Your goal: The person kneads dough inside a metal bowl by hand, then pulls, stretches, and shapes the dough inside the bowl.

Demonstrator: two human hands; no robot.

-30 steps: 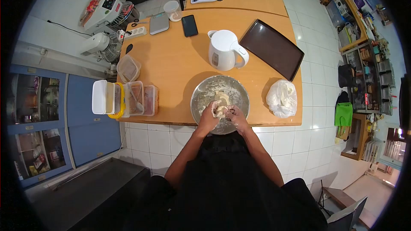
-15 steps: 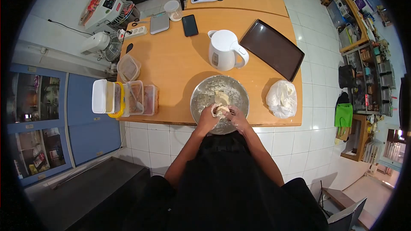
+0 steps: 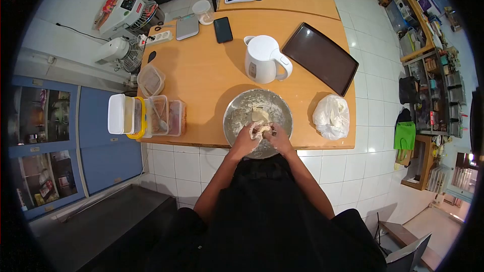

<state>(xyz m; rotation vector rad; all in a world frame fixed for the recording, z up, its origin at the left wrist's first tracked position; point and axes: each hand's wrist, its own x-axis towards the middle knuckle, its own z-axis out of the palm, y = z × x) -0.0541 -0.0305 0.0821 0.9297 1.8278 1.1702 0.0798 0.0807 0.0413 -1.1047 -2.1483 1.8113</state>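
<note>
A metal mixing bowl (image 3: 233, 116) smeared with flour stands at the table's front edge. Over its near half, my left hand (image 3: 245, 140) and my right hand (image 3: 279, 139) meet around a pale lump of dough (image 3: 261, 130). Fingers of both hands curl about the lump, and sticky bits cling to them. More dough (image 3: 259, 115) lies in the bowl just beyond my fingertips.
Behind the bowl stands a white electric kettle (image 3: 263, 58), with a dark baking tray (image 3: 322, 58) to its right. A plastic bag (image 3: 331, 117) sits at right. Plastic containers (image 3: 161, 113) crowd the left edge; a phone (image 3: 223, 30) lies farther back.
My right hand has shifted slightly inward and its fingers are more curled against the dough. At the top right, a person's legs show more than before.
</note>
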